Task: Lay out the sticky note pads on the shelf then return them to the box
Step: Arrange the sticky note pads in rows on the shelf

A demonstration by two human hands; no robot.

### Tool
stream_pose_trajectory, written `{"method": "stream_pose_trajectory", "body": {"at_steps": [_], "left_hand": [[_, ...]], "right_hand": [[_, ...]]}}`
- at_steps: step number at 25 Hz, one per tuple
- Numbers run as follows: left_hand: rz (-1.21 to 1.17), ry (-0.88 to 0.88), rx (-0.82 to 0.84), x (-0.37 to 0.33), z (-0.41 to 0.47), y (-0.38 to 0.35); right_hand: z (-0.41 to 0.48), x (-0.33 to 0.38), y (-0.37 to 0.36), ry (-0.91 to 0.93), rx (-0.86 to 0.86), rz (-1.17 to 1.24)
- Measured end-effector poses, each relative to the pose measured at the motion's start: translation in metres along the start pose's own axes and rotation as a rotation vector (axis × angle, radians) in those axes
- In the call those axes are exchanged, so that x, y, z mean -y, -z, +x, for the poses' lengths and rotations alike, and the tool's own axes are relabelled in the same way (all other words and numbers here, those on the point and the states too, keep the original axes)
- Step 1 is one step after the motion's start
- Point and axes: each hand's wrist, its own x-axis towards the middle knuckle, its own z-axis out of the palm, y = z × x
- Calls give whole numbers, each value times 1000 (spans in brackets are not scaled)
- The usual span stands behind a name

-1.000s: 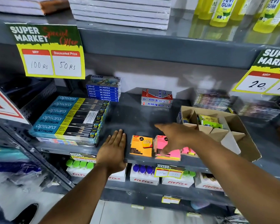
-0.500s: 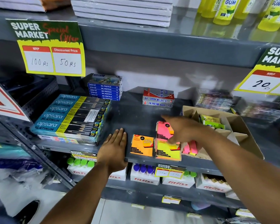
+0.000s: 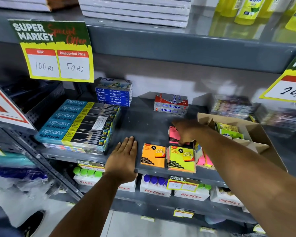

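Orange pad point(image 3: 153, 155) and yellow pad point(image 3: 181, 159) lie flat side by side at the shelf's point(image 3: 143, 124) near edge; a pink pad point(image 3: 173, 136) (partly hidden) behind; cardboard box point(image 3: 256, 134) at right.

Pencil boxes point(image 3: 79, 124) stacked at shelf left. Pastel boxes point(image 3: 114, 94) stacked behind them. Softek boxes point(image 3: 171, 104) mid-back. Price sign point(image 3: 55, 52) hangs above. Gum bottles point(image 3: 246, 11) on upper shelf, right. Fitfizz boxes point(image 3: 155, 189) on lower shelf.

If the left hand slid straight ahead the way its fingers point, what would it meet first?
Probably nothing soon: ahead of the left hand lies bare shelf. The oil pastel boxes at the back look nearest its line, though depth is unclear.
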Motion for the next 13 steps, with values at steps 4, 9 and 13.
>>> {"method": "stream_pose_trajectory", "body": {"at_steps": [4,9,13], "left_hand": [[-6,2,1,0,-1,1],[-33,2,11,0,-1,4],[-22,26,24,-3,-1,7]], "right_hand": [[1,-2,6,6,-6,45],[-48,9,18,233,37,27],[-72,17,-9,250,80,-203]]}}
